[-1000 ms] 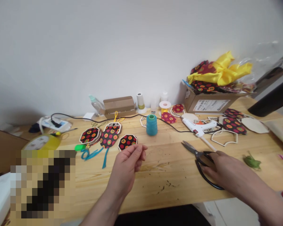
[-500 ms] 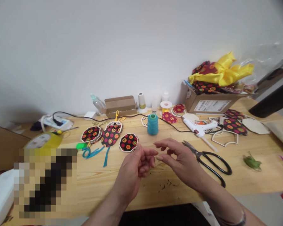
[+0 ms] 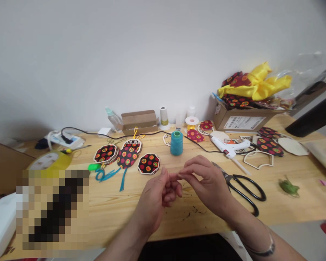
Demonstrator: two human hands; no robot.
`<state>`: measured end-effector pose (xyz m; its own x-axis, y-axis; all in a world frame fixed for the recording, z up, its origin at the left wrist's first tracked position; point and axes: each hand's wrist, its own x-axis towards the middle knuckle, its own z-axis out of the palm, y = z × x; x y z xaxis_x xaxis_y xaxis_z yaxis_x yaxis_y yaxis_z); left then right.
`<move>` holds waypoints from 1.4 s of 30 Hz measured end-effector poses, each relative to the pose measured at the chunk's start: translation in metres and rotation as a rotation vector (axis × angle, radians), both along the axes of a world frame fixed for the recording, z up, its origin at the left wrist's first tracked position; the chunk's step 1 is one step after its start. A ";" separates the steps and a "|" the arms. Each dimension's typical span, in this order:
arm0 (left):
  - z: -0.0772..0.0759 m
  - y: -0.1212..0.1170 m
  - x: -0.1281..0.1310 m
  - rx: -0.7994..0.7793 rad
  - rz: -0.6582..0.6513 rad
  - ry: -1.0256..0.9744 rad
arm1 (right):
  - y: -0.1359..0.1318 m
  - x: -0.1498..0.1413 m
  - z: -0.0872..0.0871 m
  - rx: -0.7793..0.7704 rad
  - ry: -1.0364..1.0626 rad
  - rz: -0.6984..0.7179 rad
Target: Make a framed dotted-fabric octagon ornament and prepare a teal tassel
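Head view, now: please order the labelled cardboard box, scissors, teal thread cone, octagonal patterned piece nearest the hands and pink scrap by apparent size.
1. Labelled cardboard box
2. Scissors, partly behind the right hand
3. Octagonal patterned piece and teal thread cone: too close to rank
4. Pink scrap

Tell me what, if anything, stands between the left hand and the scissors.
The right hand does: it lies between the left hand and the scissors, close by the blades, its fingertips at the left hand's fingers.
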<state>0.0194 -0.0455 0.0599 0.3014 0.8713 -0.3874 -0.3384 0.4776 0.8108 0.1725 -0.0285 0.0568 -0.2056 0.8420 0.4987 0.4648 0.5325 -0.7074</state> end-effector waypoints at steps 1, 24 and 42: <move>0.000 0.000 0.000 -0.008 -0.003 -0.010 | 0.000 0.001 0.000 0.022 -0.020 0.003; -0.001 -0.001 -0.005 0.003 0.056 -0.065 | 0.004 0.014 0.003 0.170 -0.316 0.188; 0.000 -0.002 -0.004 0.024 -0.043 -0.019 | 0.006 0.013 0.002 0.340 -0.428 0.173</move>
